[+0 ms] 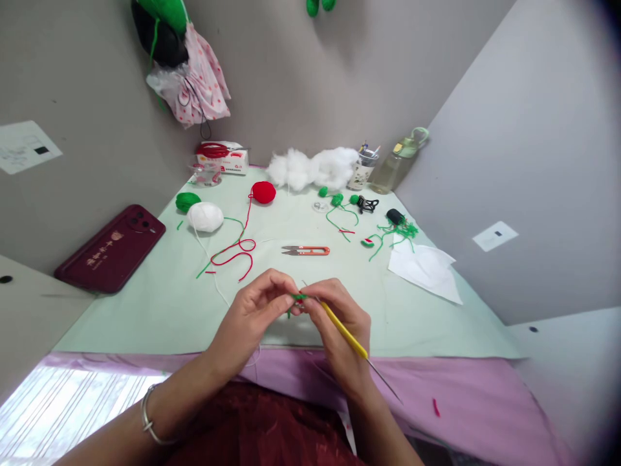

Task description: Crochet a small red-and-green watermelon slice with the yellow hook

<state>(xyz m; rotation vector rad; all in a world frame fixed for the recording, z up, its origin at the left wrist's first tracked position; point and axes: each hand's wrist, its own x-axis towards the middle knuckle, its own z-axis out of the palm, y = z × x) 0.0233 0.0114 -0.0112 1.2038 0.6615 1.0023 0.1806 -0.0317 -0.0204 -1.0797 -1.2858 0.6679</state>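
Between both hands, just above the near part of the table, is a small green and red crochet piece [299, 298]. My left hand [264, 301] pinches its left side between thumb and fingertips. My right hand [337, 317] is closed on a crochet hook [345, 329] with a yellow handle, and its fingertips also touch the right side of the piece. The hook's thin metal tip shows above the fingers; its other metal end points down to the right. Beyond the hands lie orange thread snips [306, 250]. Fingers hide much of the piece.
Yarn balls in red [263, 192], white [206, 217] and green [187, 202] lie at the left with loose strands. White stuffing [313, 169], a pen cup [363, 171] and a bottle [398, 162] line the back. A phone [111, 249] is left; white paper [427, 266] is right.
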